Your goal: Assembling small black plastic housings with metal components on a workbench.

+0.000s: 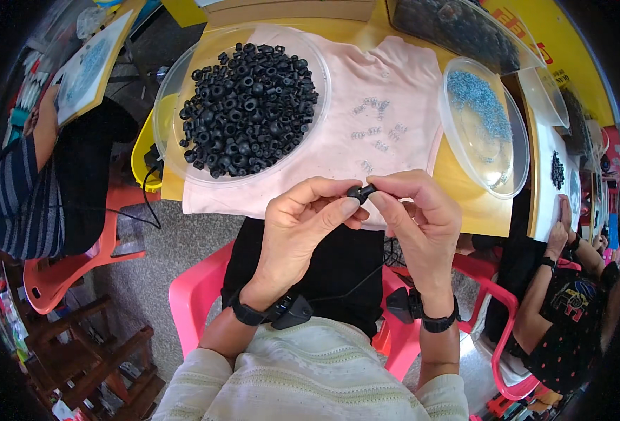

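Just over the front edge of the pink cloth [412, 84], a small black knob-like part [360, 193] is held between both hands. My left hand [289, 228] pinches its rounded end between thumb and fingertips. The narrower end sits in the pinch of my right hand [426, 224]. A heap of similar black parts [250, 105], some ring-shaped, fills a round clear tray [325, 74] beyond my left hand. Small grey metal pieces [374, 105] lie scattered on the cloth; their exact kind is too small to tell.
At the right, a clear bowl [522, 165] holds many tiny bluish pieces [480, 105]. Behind it stands a clear bin [457, 35] of dark parts. A yellow container [141, 154] is beside the table's left edge. Other people sit at the left and right, near pink and red chairs [198, 295].
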### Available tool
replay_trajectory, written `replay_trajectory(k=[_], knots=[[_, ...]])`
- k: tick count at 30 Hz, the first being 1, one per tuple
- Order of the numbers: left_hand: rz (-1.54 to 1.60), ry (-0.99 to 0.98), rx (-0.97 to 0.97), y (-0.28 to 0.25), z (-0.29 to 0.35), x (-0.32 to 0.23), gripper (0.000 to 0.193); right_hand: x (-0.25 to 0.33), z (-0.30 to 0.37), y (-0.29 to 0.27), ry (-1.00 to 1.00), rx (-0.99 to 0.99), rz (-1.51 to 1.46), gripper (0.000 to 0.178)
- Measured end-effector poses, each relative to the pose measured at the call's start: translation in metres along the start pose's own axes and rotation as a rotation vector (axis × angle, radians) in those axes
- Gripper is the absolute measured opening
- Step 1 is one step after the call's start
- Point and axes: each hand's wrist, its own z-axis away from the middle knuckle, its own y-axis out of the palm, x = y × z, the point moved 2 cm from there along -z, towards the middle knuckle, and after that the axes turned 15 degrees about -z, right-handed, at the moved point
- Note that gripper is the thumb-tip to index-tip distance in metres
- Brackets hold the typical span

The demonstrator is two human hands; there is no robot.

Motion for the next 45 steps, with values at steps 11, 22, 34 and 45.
replay_trajectory(k=[11,22,34,45], knots=[[-0.013,-0.036,0.011,-0.003,0.001,0.004,0.022,-0.004,0.005,0.005,-0.041,0.032,0.079,0.016],[0.396,-0.238,0.126,-0.006,-0.003,0.009,0.015,-0.005,0.004,0.010,-0.308,0.110,0.296,0.033],[0.489,-0.363,0.261,0.002,0.003,0.007,0.012,0.003,0.010,0.003,-0.392,0.123,0.367,0.035],[0.279,-0.244,0.145,0.011,-0.004,-0.009,0.017,0.008,-0.005,-0.007,-0.420,0.119,0.285,0.032]])
